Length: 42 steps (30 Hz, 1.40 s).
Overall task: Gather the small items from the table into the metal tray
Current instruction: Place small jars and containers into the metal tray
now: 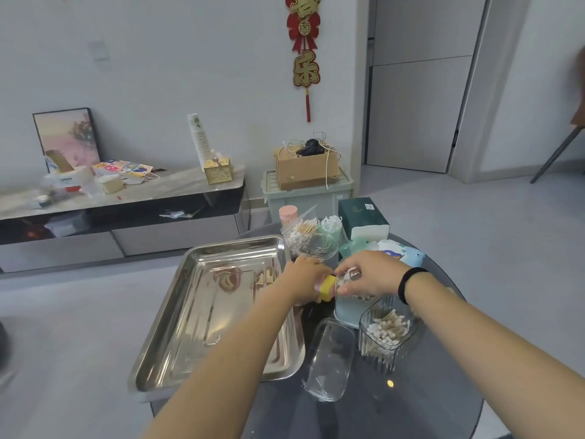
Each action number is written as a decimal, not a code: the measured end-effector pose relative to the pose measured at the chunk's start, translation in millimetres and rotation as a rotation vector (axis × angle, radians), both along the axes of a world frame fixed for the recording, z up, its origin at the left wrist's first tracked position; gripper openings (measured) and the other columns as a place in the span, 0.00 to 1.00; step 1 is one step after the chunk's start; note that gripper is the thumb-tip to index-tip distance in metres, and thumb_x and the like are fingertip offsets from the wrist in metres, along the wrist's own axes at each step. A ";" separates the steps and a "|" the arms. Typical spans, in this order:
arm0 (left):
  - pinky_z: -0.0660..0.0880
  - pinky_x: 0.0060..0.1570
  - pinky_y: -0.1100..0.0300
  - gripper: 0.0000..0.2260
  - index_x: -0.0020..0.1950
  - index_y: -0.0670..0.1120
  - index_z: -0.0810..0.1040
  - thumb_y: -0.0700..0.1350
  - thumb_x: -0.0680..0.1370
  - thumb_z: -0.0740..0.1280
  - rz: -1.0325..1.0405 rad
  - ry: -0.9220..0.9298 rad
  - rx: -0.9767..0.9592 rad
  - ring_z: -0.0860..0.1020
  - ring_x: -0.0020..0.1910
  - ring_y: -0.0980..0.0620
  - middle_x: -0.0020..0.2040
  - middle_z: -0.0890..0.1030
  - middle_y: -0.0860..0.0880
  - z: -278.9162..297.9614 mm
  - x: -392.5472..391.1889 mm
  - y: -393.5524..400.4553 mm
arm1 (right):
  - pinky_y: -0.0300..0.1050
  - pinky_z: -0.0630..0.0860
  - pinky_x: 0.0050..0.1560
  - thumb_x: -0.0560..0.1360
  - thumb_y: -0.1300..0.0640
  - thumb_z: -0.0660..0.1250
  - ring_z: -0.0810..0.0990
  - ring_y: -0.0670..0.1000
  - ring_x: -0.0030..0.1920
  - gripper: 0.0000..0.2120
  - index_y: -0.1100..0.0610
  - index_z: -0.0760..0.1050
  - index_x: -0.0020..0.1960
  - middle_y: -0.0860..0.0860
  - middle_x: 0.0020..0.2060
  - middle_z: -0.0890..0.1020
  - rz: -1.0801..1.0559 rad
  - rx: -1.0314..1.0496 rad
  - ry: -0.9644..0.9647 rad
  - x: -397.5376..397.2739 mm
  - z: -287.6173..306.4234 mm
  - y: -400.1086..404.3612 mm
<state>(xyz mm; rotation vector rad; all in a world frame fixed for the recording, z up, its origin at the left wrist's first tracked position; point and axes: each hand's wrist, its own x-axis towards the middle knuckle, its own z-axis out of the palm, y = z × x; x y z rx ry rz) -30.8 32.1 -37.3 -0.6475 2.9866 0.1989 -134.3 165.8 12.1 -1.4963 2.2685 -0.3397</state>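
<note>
A shiny metal tray (202,315) lies on the left part of the dark round table, with nothing in it. My left hand (304,282) is closed around a small pink and yellow item (326,287) just right of the tray's rim. My right hand (368,274) pinches small pale pieces over a light blue container (346,307), touching the yellow end. What the pieces are is unclear. A ribbed clear box of cotton swabs (387,331) stands at the right, and a clear lid (330,359) lies in front.
Behind the hands stand a bag of cotton swabs (300,232), a glass jar (318,248), a pink tube (288,214), a green tissue box (361,213) and a blue toy (408,253). A low cabinet (126,198) and a storage bin with a cardboard box (305,169) stand beyond.
</note>
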 end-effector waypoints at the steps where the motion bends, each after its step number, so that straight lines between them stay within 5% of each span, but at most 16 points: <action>1: 0.66 0.66 0.47 0.27 0.70 0.52 0.69 0.45 0.72 0.70 -0.010 0.001 0.021 0.67 0.66 0.44 0.65 0.72 0.46 -0.9 -2.2 -3.2 | 0.39 0.70 0.55 0.71 0.46 0.70 0.76 0.49 0.58 0.22 0.49 0.74 0.64 0.48 0.61 0.79 -0.001 0.003 -0.004 -1.4 1.3 -0.5; 11: 0.70 0.59 0.57 0.21 0.64 0.45 0.74 0.41 0.71 0.71 -0.020 0.224 0.168 0.73 0.58 0.48 0.61 0.77 0.47 19.5 0.2 -19.9 | 0.41 0.69 0.48 0.69 0.44 0.72 0.73 0.48 0.48 0.21 0.48 0.76 0.60 0.40 0.42 0.74 0.033 -0.021 -0.032 -10.0 -0.3 -4.2; 16: 0.69 0.50 0.62 0.19 0.62 0.45 0.74 0.41 0.72 0.72 0.115 0.396 0.355 0.74 0.50 0.52 0.55 0.77 0.49 36.0 31.8 -27.9 | 0.42 0.73 0.55 0.69 0.45 0.71 0.77 0.47 0.53 0.21 0.49 0.76 0.60 0.47 0.58 0.80 0.063 -0.033 -0.031 -0.5 0.5 -14.7; 21: 0.76 0.42 0.59 0.24 0.68 0.46 0.67 0.45 0.75 0.70 0.470 0.673 0.611 0.77 0.45 0.53 0.57 0.76 0.48 21.2 72.0 -51.2 | 0.45 0.75 0.57 0.70 0.44 0.69 0.78 0.49 0.58 0.23 0.48 0.74 0.63 0.48 0.61 0.79 0.034 -0.080 -0.002 16.8 -0.4 -40.6; 24: 0.77 0.44 0.60 0.30 0.74 0.50 0.60 0.43 0.75 0.69 0.648 0.791 0.585 0.77 0.46 0.54 0.57 0.75 0.49 10.2 91.3 -70.8 | 0.45 0.75 0.56 0.72 0.45 0.67 0.77 0.50 0.59 0.22 0.48 0.73 0.64 0.48 0.63 0.77 0.015 -0.119 0.036 27.1 -2.9 -57.5; 31: 0.77 0.46 0.56 0.23 0.71 0.49 0.65 0.36 0.77 0.63 0.753 0.685 0.428 0.75 0.49 0.48 0.62 0.75 0.42 -3.8 110.9 -116.2 | 0.42 0.69 0.50 0.75 0.52 0.65 0.76 0.53 0.58 0.18 0.52 0.73 0.65 0.53 0.63 0.76 -0.027 -0.128 0.084 30.3 -10.1 -89.9; 35: 0.71 0.34 0.64 0.26 0.70 0.49 0.67 0.30 0.75 0.58 0.752 0.655 0.353 0.74 0.45 0.47 0.60 0.75 0.40 -7.6 119.6 -144.1 | 0.43 0.71 0.50 0.75 0.51 0.64 0.77 0.54 0.53 0.17 0.51 0.72 0.63 0.54 0.62 0.75 -0.034 -0.109 0.066 26.3 -14.9 -94.3; 42: 0.69 0.38 0.67 0.28 0.75 0.50 0.60 0.33 0.78 0.59 0.742 0.589 0.330 0.69 0.52 0.47 0.72 0.60 0.40 -11.7 119.1 -143.4 | 0.46 0.72 0.53 0.75 0.51 0.64 0.77 0.55 0.54 0.18 0.51 0.71 0.64 0.56 0.63 0.74 -0.048 -0.118 0.047 26.4 -17.2 -93.5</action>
